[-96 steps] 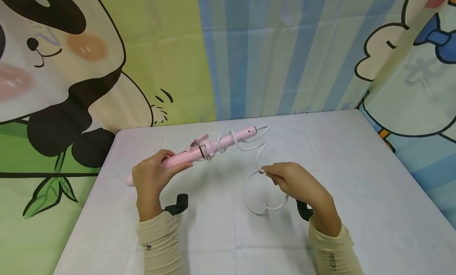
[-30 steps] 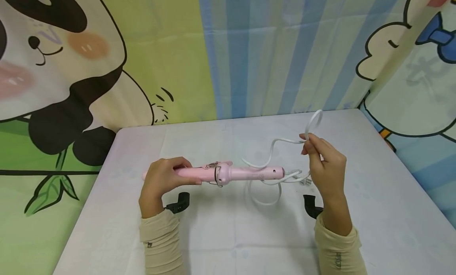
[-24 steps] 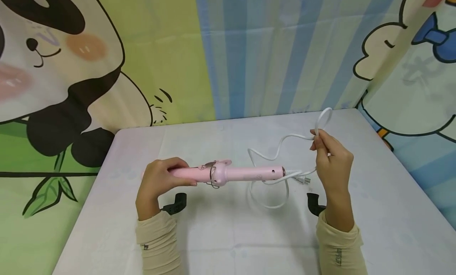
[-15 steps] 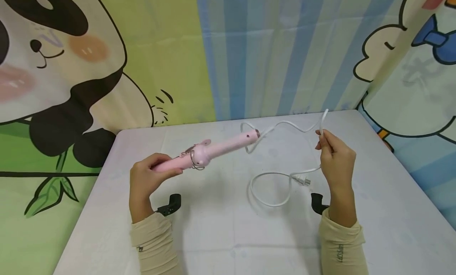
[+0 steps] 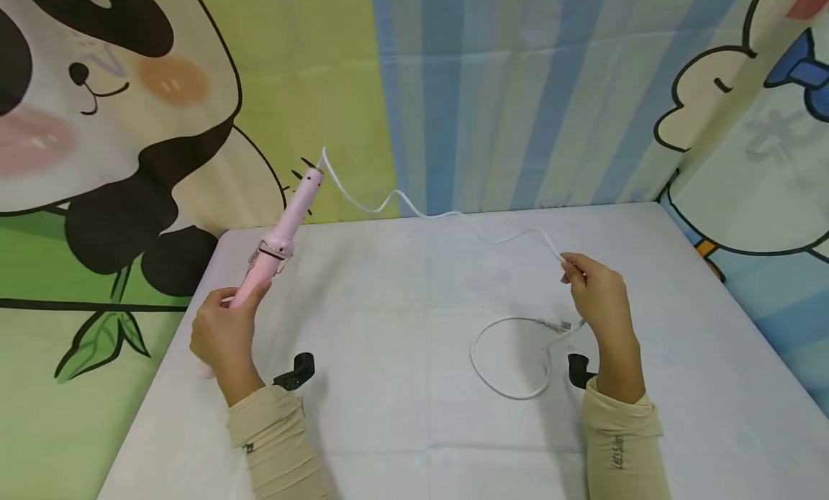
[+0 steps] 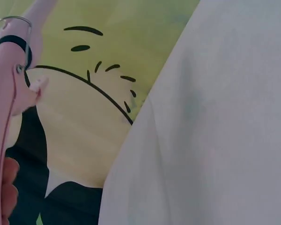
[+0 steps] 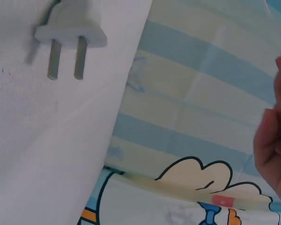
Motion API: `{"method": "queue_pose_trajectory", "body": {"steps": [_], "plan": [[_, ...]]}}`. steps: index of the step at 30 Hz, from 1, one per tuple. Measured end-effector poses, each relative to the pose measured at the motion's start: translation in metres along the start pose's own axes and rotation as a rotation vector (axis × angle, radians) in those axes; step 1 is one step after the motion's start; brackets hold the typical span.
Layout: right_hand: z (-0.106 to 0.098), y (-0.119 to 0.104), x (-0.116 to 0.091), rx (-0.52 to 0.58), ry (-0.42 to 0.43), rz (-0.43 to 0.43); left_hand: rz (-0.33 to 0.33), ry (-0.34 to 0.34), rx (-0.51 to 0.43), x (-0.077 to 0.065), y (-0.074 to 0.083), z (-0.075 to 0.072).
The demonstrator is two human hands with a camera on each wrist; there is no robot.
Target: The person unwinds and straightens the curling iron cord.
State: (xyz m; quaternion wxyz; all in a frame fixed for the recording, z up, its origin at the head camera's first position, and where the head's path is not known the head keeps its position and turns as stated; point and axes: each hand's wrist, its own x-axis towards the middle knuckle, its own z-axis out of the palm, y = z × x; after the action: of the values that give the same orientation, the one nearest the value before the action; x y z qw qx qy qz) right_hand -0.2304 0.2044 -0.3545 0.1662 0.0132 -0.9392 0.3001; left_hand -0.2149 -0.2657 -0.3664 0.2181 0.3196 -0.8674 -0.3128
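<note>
My left hand (image 5: 223,334) grips a pink curling iron (image 5: 294,212) by its barrel, above the left part of the table. The iron is tilted, its handle end up and away. In the left wrist view the clamp side of the curling iron (image 6: 2,103) shows, with fingertips (image 6: 9,187) curled round it. From the handle a white cord (image 5: 414,208) runs in loose waves across to my right hand (image 5: 599,295), which pinches it between thumb and fingers. Below that hand the cord loops on the table, beside its two-pin plug (image 7: 72,28).
A white cloth covers the table (image 5: 388,406). Behind it hangs a printed curtain (image 5: 492,97) with stripes and a panda, reaching down to the back edge. Black wrist mounts (image 5: 296,371) sit on both forearms.
The cord, earlier wound round the handle, now stretches free of it. My left hand has moved left, swinging the iron's handle end up. My right hand has moved right since the first frame.
</note>
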Motion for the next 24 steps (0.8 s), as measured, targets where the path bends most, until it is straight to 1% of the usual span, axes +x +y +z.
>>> {"method": "queue_pose_trajectory", "body": {"steps": [2, 3, 4, 6, 8, 12, 19, 21, 24], "plan": [[0.0, 0.003, 0.001, -0.031, -0.189, -0.014, -0.026, -0.059, 0.082, 0.002, -0.007, 0.002], [-0.001, 0.005, 0.001, -0.039, -0.266, -0.02, -0.031, -0.084, 0.114, 0.004, -0.01, 0.003], [-0.002, 0.006, 0.001, -0.046, -0.329, -0.024, -0.034, -0.106, 0.142, 0.005, -0.013, 0.004], [-0.006, 0.008, 0.0, -0.057, -0.395, -0.022, -0.038, -0.135, 0.177, 0.007, -0.02, 0.006], [-0.01, 0.009, -0.001, -0.055, -0.406, -0.011, -0.045, -0.147, 0.188, 0.008, -0.026, 0.009], [-0.017, 0.009, -0.002, -0.064, -0.397, -0.006, -0.082, -0.174, 0.184, 0.012, -0.038, 0.012], [-0.017, 0.011, -0.001, -0.071, -0.421, -0.01, -0.142, -0.274, 0.145, 0.017, -0.055, 0.022], [-0.016, 0.012, -0.002, -0.069, -0.424, -0.011, -0.134, -0.28, 0.14, 0.017, -0.057, 0.024], [-0.016, 0.013, -0.002, -0.063, -0.427, -0.007, -0.092, -0.253, 0.134, 0.017, -0.055, 0.023]]}}
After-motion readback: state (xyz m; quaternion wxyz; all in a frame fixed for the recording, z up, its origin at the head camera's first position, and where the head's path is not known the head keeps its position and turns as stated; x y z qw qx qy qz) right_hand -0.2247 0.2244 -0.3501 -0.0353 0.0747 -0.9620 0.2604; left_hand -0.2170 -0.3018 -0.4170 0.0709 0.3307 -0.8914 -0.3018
